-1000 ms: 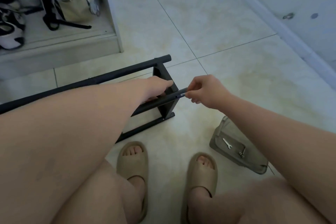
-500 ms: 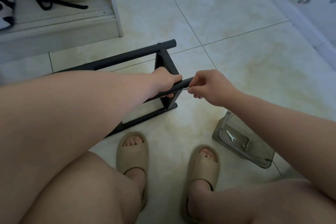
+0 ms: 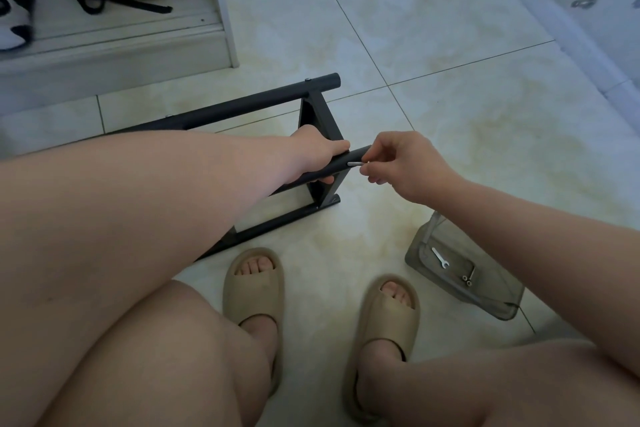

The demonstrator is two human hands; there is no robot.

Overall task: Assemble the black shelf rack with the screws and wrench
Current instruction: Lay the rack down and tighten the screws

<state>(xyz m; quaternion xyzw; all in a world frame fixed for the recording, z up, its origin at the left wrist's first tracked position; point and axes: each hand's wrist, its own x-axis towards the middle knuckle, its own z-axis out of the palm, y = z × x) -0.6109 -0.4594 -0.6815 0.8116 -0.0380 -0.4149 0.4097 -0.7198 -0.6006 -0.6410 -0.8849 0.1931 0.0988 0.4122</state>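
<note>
The black shelf rack [image 3: 318, 114] lies on the tiled floor, its end frame facing me. My left hand [image 3: 317, 152] grips a black tube [image 3: 341, 163] against that end frame. My right hand [image 3: 403, 163] pinches a small silver screw [image 3: 355, 164] whose tip sits at the side of the tube near its end. A small silver wrench [image 3: 440, 257] and a few loose screws [image 3: 467, 280] lie in a clear plastic box [image 3: 491, 302] on the floor to the right, partly hidden by my right forearm.
My two feet in beige slides [image 3: 254, 288] are on the floor just below the rack. A low white cabinet ledge [image 3: 114, 45] with shoes and a bag stands at the back left. A wall baseboard [image 3: 561, 21] runs along the right.
The view has tilted down and moved closer. My right hand has shifted slightly, and the silver screw now shows between its fingertips at the tube's end. My left hand keeps its grip.
</note>
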